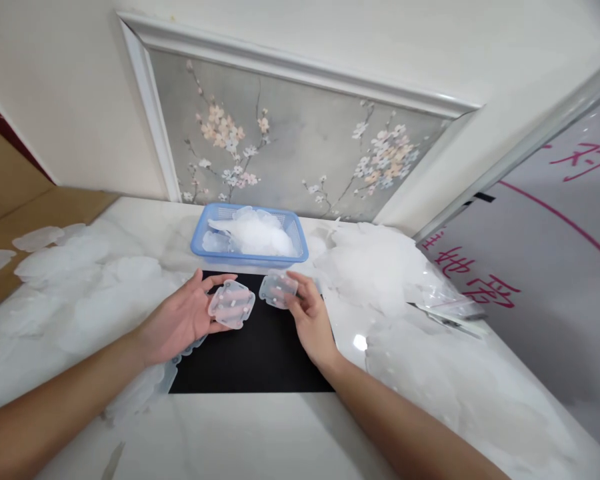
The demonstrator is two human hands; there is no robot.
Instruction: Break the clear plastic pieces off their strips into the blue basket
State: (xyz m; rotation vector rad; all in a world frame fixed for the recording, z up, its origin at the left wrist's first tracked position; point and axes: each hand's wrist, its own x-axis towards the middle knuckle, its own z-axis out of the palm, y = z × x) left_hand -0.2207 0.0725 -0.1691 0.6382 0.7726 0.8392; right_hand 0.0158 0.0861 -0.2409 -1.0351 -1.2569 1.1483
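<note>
On the fingers of my left hand (193,313) rests a clear frosted plastic piece (233,305), roughly square with notched sides and small raised dots. The thumb of that hand is raised, and its fingers curl behind the piece. A similar translucent piece (276,291) is pinched between the thumb and fingers of my right hand (310,313). Both pieces are held apart from each other, above a black mat (250,363). More of these pieces (173,373) lie under my left wrist, overlapping the mat's left edge.
Behind the mat stands a blue basket (250,256) with translucent pieces heaped in it. Large piles of similar pieces cover the white table at left (115,293) and right (375,267). A framed floral panel (300,147) backs the table; a whiteboard (545,267) stands at right.
</note>
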